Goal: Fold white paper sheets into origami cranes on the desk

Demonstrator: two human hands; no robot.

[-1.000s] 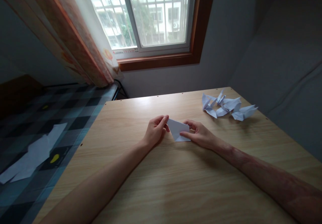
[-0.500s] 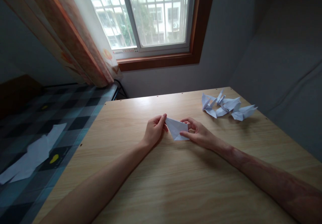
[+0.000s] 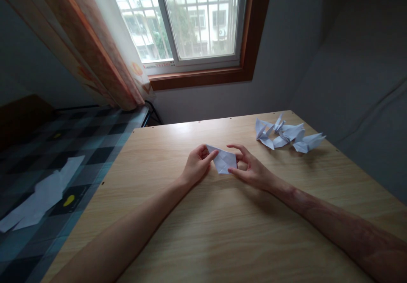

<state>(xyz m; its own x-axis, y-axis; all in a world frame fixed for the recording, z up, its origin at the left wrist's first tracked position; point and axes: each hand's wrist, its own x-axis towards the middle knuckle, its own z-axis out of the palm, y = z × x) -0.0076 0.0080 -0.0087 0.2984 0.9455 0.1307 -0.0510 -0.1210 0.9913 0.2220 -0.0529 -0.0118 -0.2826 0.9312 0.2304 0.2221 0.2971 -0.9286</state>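
Observation:
A small folded white paper is held just above the wooden table near its middle. My left hand pinches the paper's left corner between thumb and fingers. My right hand grips its right edge with the thumb below and the fingers curled over the top. The paper shows creases and stands tilted between the two hands.
Several folded white paper figures lie in a pile at the table's far right. Left of the table is a checked bedcover with loose white paper sheets on it. A window and a curtain are behind.
The paper has been lifted and turned up from lying flat, and its shape has opened a little. Both hands shifted slightly farther from me with it.

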